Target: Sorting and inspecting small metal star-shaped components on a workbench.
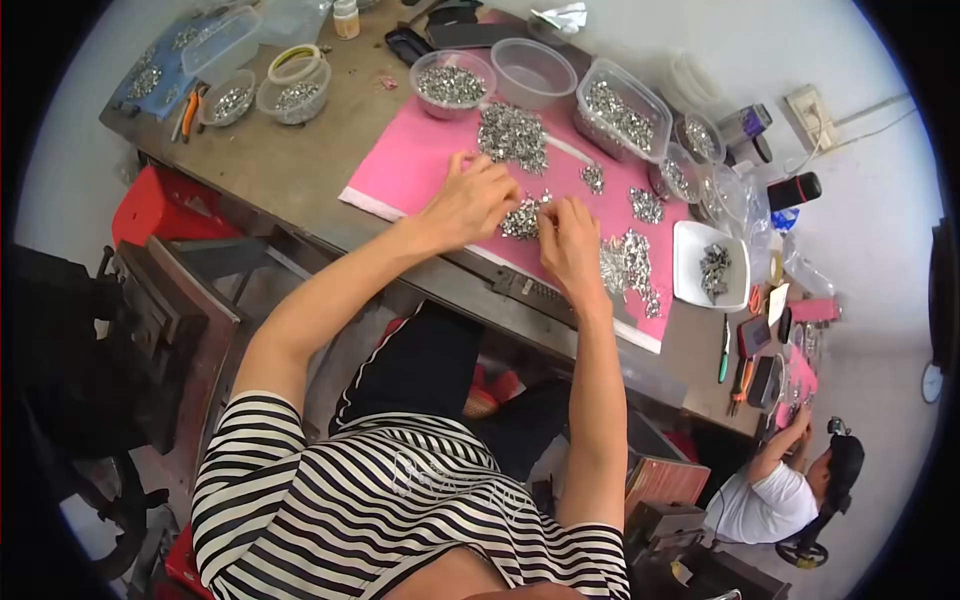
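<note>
My left hand [474, 202] is over the pink cloth [395, 165], at the left side of a small pile of shiny metal parts [524, 217]. Its fingers are curled together; what they hold, if anything, is hidden. On the pile's right side my right hand [572, 242] is closed in a pinch, and anything in it is too small to name. Beyond them lies a larger heap of metal parts [512, 137]. More of these silvery pieces [628, 265] are spread right of my right hand, with smaller clusters [646, 205] farther back.
Clear tubs of metal parts [453, 85] line the back, beside an empty round tub [533, 73]. A white tray [684, 290] stands right. Orange-handled pliers [190, 112] lie far left, a green-handled tool [724, 350] at right. A co-worker [780, 495] sits at the far right.
</note>
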Demonstrator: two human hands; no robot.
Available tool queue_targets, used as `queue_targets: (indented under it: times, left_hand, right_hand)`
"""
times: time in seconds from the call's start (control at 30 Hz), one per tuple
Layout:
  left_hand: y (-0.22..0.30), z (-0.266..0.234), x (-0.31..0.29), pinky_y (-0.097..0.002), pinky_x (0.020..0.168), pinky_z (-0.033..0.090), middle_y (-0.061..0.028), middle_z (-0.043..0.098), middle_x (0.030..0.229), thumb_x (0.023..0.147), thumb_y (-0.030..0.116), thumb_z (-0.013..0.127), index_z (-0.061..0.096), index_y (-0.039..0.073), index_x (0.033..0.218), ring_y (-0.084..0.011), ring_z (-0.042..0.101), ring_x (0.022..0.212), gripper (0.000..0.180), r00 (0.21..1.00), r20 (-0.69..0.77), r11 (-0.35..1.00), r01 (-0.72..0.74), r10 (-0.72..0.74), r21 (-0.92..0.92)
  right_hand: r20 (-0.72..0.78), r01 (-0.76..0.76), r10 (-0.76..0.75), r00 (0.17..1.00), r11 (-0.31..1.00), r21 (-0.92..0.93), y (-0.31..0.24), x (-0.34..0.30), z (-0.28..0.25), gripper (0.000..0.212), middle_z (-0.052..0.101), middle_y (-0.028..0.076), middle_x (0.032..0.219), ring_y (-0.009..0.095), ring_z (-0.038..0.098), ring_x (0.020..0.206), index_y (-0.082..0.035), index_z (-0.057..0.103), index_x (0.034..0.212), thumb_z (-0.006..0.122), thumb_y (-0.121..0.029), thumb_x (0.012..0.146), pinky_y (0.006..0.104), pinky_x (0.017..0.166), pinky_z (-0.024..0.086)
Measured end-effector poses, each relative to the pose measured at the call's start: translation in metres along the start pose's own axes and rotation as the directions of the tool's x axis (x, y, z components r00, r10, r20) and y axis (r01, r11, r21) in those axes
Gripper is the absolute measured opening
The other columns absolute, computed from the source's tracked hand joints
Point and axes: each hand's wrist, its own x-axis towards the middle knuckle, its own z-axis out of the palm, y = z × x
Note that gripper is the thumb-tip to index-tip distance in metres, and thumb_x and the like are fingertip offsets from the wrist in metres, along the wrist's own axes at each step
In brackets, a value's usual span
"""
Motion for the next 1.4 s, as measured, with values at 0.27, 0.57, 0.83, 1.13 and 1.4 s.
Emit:
queue_targets:
  times: [0.27, 0.57, 0.83, 1.13, 1.4]
  left_hand:
    - [0.071, 0.012, -0.044, -0.0469, 0.1, 0.035, -0.0056, 0.059, 0.096, 0.09, 0.015, 0.067, 0.063, 0.009, 0.095, -0.0253, 0.056, 0.102, 0.009, 0.997, -0.006, 0.977, -0.076, 0.076, -0.198]
    - [0.077, 0.025, -0.046, -0.0471, 0.101, 0.036, -0.0049, 0.059, 0.095, 0.086, 0.017, 0.071, 0.063, 0.008, 0.092, -0.0243, 0.056, 0.101, 0.013, 0.992, -0.027, 0.986, -0.125, 0.123, -0.107]
    - [0.081, 0.025, -0.049, -0.0499, 0.105, 0.035, -0.0045, 0.06, 0.096, 0.084, 0.019, 0.072, 0.066, 0.009, 0.091, -0.0238, 0.056, 0.103, 0.013, 0.992, -0.053, 0.989, -0.117, 0.113, -0.093]
    - [0.093, 0.023, -0.051, -0.0587, 0.11, 0.031, -0.0046, 0.061, 0.096, 0.084, 0.018, 0.072, 0.067, 0.01, 0.092, -0.0244, 0.056, 0.104, 0.012, 0.998, -0.052, 0.995, 0.034, -0.039, -0.092]
    - [0.047, -0.006, -0.041, -0.0655, 0.11, 0.027, -0.0035, 0.064, 0.101, 0.089, 0.015, 0.068, 0.07, 0.013, 0.098, -0.0255, 0.058, 0.106, 0.009, 0.972, -0.131, 0.98, 0.196, -0.197, -0.016]
  right_hand:
    - [-0.049, -0.029, 0.037, 0.998, 0.989, 0.147, -0.022, -0.083, -0.026, 0.014, 0.06, 0.011, 0.092, 0.03, 0.058, 0.089, -0.003, 0.06, 0.096, 0.068, 0.0, 0.085, 0.0409, 0.08, 0.042]
    - [-0.065, 0.071, -0.073, 0.995, 0.997, -0.036, -0.025, -0.09, -0.02, 0.017, 0.059, 0.011, 0.096, 0.031, 0.057, 0.089, -0.004, 0.06, 0.095, 0.07, -0.001, 0.082, 0.0426, 0.081, 0.043]
    - [-0.095, 0.091, -0.097, 0.991, 0.994, -0.066, -0.025, -0.095, -0.019, 0.019, 0.062, 0.01, 0.099, 0.029, 0.059, 0.09, -0.004, 0.063, 0.1, 0.071, -0.001, 0.083, 0.0417, 0.083, 0.044]
    - [-0.148, -0.015, 0.02, 0.989, 0.999, 0.034, -0.016, -0.058, -0.021, 0.013, 0.064, 0.01, 0.093, 0.03, 0.062, 0.088, -0.006, 0.069, 0.098, 0.071, -0.002, 0.086, 0.0399, 0.08, 0.046]
    - [-0.076, 0.008, -0.007, 0.997, 1.0, 0.017, -0.014, -0.026, 0.003, 0.01, 0.06, 0.01, 0.09, 0.03, 0.059, 0.089, -0.006, 0.069, 0.095, 0.072, -0.008, 0.086, 0.0427, 0.081, 0.043]
